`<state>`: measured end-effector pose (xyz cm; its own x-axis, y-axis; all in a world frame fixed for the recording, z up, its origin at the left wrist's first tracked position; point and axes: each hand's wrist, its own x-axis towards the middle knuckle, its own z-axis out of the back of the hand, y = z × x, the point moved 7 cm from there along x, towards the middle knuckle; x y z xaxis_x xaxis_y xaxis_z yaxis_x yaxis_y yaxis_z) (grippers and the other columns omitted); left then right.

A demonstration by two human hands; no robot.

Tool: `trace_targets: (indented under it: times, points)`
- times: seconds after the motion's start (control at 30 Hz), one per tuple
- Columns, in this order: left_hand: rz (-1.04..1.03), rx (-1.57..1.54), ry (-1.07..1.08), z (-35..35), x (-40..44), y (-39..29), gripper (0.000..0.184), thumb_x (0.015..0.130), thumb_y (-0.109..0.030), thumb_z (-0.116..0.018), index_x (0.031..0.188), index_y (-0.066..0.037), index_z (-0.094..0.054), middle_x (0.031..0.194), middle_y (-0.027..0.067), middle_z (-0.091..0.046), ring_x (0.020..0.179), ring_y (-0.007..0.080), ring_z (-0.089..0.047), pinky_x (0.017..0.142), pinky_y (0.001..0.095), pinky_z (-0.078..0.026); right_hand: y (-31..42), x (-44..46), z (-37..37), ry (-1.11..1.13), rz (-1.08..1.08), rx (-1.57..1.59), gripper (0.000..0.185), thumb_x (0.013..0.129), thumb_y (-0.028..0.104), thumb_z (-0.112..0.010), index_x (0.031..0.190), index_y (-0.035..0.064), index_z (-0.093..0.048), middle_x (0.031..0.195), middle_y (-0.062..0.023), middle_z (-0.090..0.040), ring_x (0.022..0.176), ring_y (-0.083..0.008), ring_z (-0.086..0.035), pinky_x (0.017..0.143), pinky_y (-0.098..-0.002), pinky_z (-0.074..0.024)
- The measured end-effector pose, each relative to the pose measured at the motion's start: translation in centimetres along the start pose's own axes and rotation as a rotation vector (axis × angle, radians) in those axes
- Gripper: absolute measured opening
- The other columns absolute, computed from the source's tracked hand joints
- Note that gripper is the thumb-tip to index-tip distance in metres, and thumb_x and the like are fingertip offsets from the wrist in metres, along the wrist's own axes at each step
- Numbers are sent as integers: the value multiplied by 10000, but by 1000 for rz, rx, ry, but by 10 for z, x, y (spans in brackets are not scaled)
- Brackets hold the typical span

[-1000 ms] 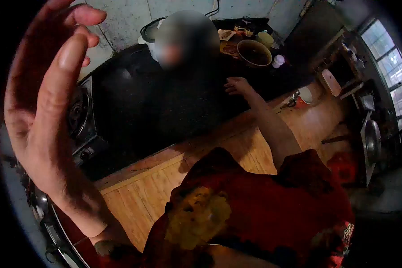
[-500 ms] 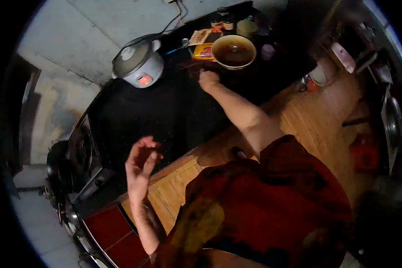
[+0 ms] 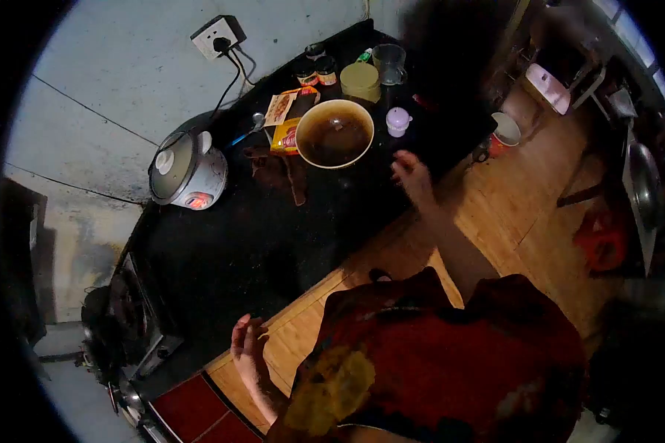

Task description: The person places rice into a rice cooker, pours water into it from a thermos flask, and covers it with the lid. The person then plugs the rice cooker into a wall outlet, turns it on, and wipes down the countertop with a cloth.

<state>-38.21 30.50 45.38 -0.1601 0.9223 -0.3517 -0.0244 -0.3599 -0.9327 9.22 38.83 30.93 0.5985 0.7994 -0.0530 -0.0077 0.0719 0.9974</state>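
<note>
My left hand (image 3: 250, 353) hangs low by the counter's front edge, its fingers curled and apart, with nothing in them. Over the black counter (image 3: 229, 258), my right hand (image 3: 411, 176) has its fingers loosely bent and apart, holding nothing. Closest to it are a small lilac container (image 3: 398, 122) and a wide bowl (image 3: 335, 134) of brown liquid. A brown cloth-like item (image 3: 277, 174) lies left of the bowl. Behind that are a yellow packet (image 3: 287, 136) and a spoon (image 3: 256, 122). A white rice cooker (image 3: 202, 181) with its lid on stands further left.
A gas stove (image 3: 137, 314) is at the left end of the counter. Small jars (image 3: 325, 72), a green-lidded tub (image 3: 360, 81) and a glass mug (image 3: 389, 63) stand at the back. A socket (image 3: 216, 38) is on the wall. A red stool-like object (image 3: 600, 240) stands at the right.
The view has shifted toward the counter's back. My left hand has dropped from close to the camera to the front edge. My right hand has moved from left of the bowl to its right.
</note>
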Motion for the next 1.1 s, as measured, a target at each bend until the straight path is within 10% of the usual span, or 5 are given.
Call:
trace_targets:
  times: [0.07, 0.27, 0.93, 1.1]
  points:
    - [17, -42, -30, -1, 4, 7, 228, 851, -154, -566, 1066, -77, -556, 954, 64, -608, 827, 139, -568, 734, 262, -417, 16, 22, 38, -246, 267, -272, 563, 754, 171, -688, 1234, 43, -422, 1021, -145, -558, 883, -227, -588, 729, -323, -497]
    - [35, -127, 39, -22, 2, 14, 238, 854, -153, -563, 1077, -69, -547, 956, 79, -608, 820, 149, -567, 736, 271, -431, 46, 89, 12, -79, 462, -561, 683, 695, 198, -733, 1264, 74, -374, 1143, -190, -508, 1058, -365, -492, 897, -417, -408]
    - [98, -67, -203, -6, -22, 23, 238, 850, -131, -551, 1074, -49, -552, 973, 100, -603, 819, 172, -574, 720, 266, -446, 49, 201, -39, -67, 257, -704, 753, 719, 230, -706, 1329, 109, -283, 1222, -225, -460, 1104, -371, -479, 911, -411, -412]
    - [57, 7, -78, -2, -8, 34, 267, 848, -125, -555, 1101, -40, -541, 975, 107, -601, 816, 164, -572, 711, 273, -453, 74, 180, 4, 18, 322, -551, 488, 759, 267, -661, 1178, 73, -504, 1084, -126, -582, 975, -277, -570, 797, -381, -464]
